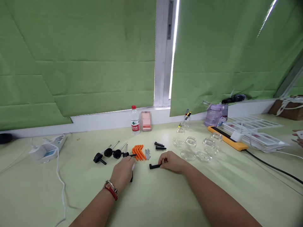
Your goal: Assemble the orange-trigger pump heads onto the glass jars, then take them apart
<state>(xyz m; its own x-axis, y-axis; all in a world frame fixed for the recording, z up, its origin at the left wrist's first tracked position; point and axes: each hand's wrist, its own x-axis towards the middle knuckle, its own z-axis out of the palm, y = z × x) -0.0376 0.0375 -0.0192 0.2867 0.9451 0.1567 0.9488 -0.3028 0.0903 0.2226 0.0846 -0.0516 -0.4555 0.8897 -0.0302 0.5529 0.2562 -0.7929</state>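
My right hand [171, 161] pinches one end of a short black plastic piece [154, 166] with a small raised tip, low over the table. My left hand [123, 173] is closed, its fingertips mostly hidden behind the hand. A black stick-like end [131, 177] and something whitish show beside its palm. Just beyond it lie several black round knobs [117, 154] with metal shafts. Orange bent pieces [138, 152] and a few metal screws or pins [147, 154] lie between the hands. Black ridged pieces [160, 146] rest beyond my right hand.
Clear glass jars [190, 142] and round clear lids stand right of my right hand. Behind are a water bottle [135, 121], a pink box [146, 121] and a jar with tools [187, 117]. An orange power strip [228, 138] lies right; another person's hand [299, 137] shows at the edge.
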